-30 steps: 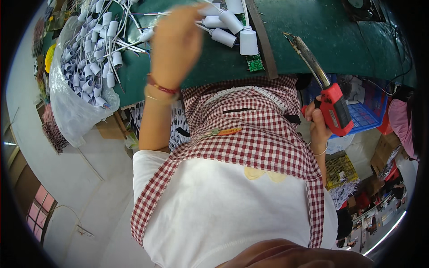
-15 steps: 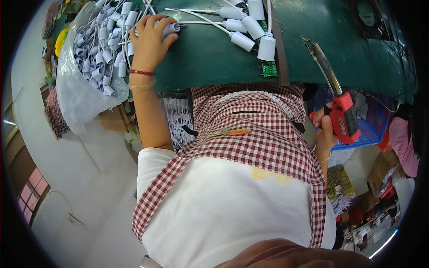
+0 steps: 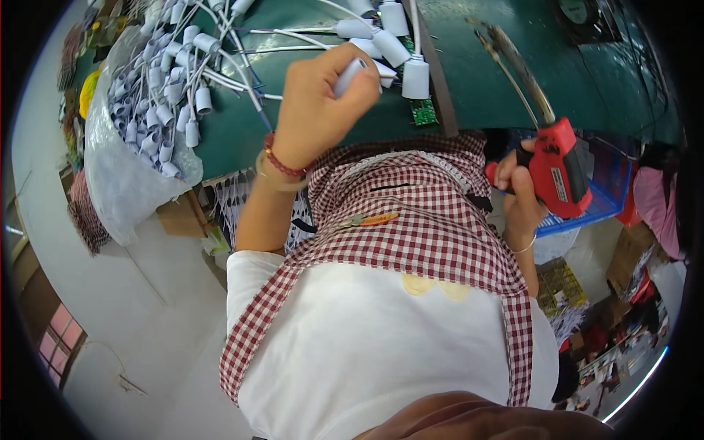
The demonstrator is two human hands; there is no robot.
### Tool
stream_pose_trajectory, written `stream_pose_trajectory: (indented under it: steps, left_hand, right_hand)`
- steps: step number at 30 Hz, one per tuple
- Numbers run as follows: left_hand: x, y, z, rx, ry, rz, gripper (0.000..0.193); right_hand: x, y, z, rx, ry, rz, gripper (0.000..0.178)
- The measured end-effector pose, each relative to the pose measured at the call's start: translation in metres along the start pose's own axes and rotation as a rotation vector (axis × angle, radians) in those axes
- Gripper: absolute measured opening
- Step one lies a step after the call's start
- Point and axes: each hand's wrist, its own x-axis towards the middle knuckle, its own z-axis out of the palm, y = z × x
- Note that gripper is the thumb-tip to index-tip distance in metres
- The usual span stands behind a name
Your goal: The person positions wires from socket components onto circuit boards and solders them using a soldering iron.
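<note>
My left hand [image 3: 319,103] is closed around a white cylindrical cap [image 3: 350,78], held above the front of the green bench top [image 3: 308,132]. Close beyond it lies a cluster of white caps on cables, one of them an upright white cap [image 3: 416,78]. Beneath that cap a small green circuit board [image 3: 423,111] pokes out beside a dark bar [image 3: 442,92]. My right hand [image 3: 519,192] grips a red and black soldering gun [image 3: 557,165] by its handle. Its long metal tip slants up and left over the bench, apart from the caps.
A clear plastic bag [image 3: 121,180] full of white caps with cables sits at the bench's left end. More white cables [image 3: 227,77] lie right of it. Below the bench on the right is a blue basket [image 3: 605,194]. A dark round device [image 3: 583,15] stands far right.
My left hand has moved right and nearer from beside the bagged pile, bringing a white cap toward the clustered caps. My right hand still holds the soldering gun, with the view slightly shifted.
</note>
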Motion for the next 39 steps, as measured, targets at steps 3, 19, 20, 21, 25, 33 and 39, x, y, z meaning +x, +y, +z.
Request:
stream_pose_trajectory:
  steps: [3, 19, 20, 21, 25, 33, 39]
  left_hand:
    - [-0.01, 0.006, 0.024, -0.138, -0.036, -0.099, 0.014]
    - [-0.047, 0.022, 0.048, 0.222, -0.142, 0.235, 0.005]
    - [-0.047, 0.021, 0.048, 0.152, -0.149, 0.171, 0.005]
    - [-0.048, 0.019, 0.049, 0.151, -0.148, 0.168, 0.005]
    - [-0.05, 0.012, 0.052, 0.089, -0.105, 0.084, 0.007]
    - [-0.032, -0.028, 0.051, 0.301, -0.014, 0.028, 0.013]
    - [-0.03, -0.034, 0.055, 0.422, -0.037, -0.003, 0.015]
  right_hand:
    - [0.006, -0.008, 0.026, -0.091, 0.064, 0.061, 0.035]
    - [0.019, -0.008, 0.054, -0.45, -0.128, 0.027, 0.018]
    - [0.017, -0.004, 0.053, -0.447, -0.13, 0.028, 0.018]
    - [0.014, 0.0, 0.05, -0.459, -0.131, 0.003, 0.017]
    - [0.009, 0.0, 0.05, -0.418, -0.208, 0.009, 0.033]
    - [-0.005, 0.004, 0.03, -0.434, -0.064, 0.044, 0.035]
    - [-0.045, 0.006, -0.024, -0.284, 0.024, 0.154, 0.031]
